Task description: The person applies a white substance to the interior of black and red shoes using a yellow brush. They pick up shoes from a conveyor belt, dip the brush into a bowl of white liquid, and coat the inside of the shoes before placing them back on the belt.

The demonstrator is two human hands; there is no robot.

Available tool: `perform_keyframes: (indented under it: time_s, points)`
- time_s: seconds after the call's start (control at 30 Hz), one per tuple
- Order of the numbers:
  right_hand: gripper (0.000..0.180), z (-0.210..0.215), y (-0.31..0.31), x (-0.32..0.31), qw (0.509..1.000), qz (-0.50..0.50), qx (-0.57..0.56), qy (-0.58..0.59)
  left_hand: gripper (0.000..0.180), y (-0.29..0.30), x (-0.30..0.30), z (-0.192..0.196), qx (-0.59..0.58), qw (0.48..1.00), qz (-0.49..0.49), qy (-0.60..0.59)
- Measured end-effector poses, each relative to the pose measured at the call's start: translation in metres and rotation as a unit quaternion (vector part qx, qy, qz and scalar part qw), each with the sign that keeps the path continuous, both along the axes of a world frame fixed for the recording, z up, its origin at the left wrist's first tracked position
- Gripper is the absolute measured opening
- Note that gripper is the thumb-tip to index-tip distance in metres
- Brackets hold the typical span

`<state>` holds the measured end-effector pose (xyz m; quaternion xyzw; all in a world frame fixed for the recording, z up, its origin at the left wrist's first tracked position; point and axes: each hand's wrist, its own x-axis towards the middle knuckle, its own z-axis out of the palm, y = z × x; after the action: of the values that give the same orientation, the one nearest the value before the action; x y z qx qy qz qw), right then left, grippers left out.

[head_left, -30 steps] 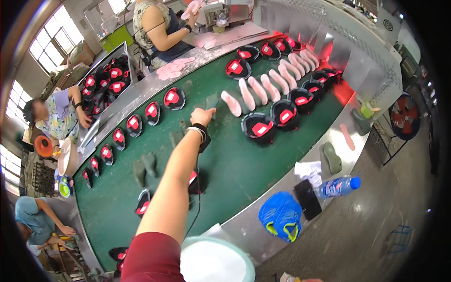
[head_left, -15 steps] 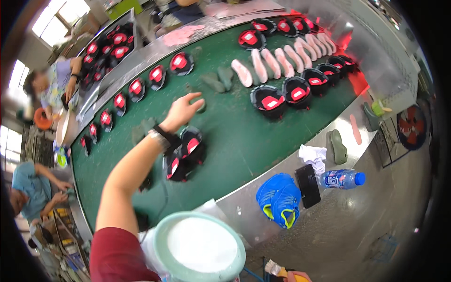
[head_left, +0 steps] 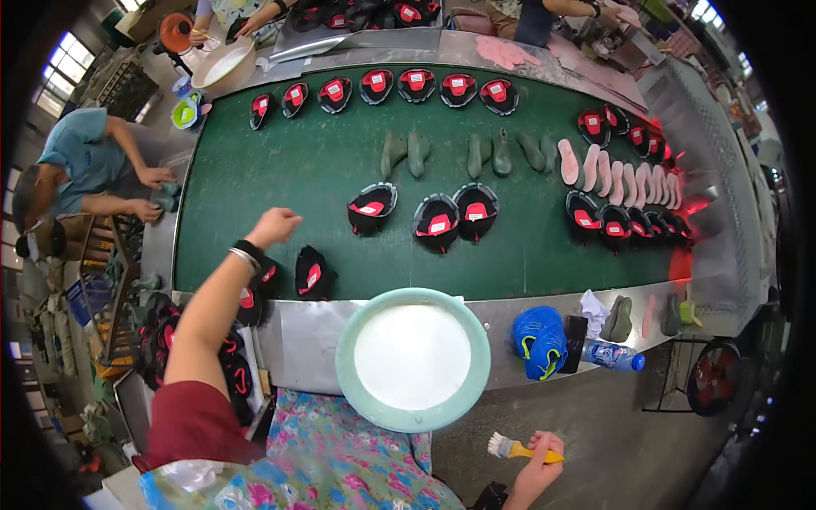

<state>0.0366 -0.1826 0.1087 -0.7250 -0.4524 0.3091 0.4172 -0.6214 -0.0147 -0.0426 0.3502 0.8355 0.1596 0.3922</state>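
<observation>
My left hand (head_left: 274,228) is above the green conveyor belt (head_left: 238,178), fingers curled together and nothing visible in them. Just below it are black shoe uppers with red linings; one upper (head_left: 314,274) lies at the belt's near edge, another (head_left: 268,276) partly behind my forearm. My right hand (head_left: 540,463), low on the right, grips the yellow handle of a paintbrush (head_left: 506,445), its whitish bristles pointing left. Between my hands, a pale green basin (head_left: 348,367) of white liquid stands at the near edge. Farther along the belt, three uppers (head_left: 436,223) sit below paired green shoe lasts (head_left: 416,155).
Pink insoles (head_left: 617,182) and more uppers (head_left: 585,214) line the belt's right end. A blue shoe (head_left: 540,342), phone (head_left: 575,340) and bottle (head_left: 612,355) rest on the metal ledge. A fan (head_left: 712,378) stands at right. Co-workers sit left (head_left: 93,161) and across.
My view has swung left and levelled. My left hand has gone from outstretched fingers near the lasts to curled fingers by the near-left uppers. The brush stays in my right hand, now more fully visible.
</observation>
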Motion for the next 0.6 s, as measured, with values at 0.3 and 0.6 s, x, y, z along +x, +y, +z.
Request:
perform_keyframes:
  time_s: [0.3, 0.6]
  points:
    - [0.019, 0.058, 0.005, -0.098, 0.996, 0.010, -0.035, -0.081, 0.044, 0.075, 0.110, -0.066, 0.135, 0.970, 0.166, -0.119]
    - [0.017, 0.052, 0.015, -0.097, 0.992, -0.001, -0.072, -0.106, 0.019, 0.118, 0.232, 0.023, 0.200, 0.901, -0.382, -0.057]
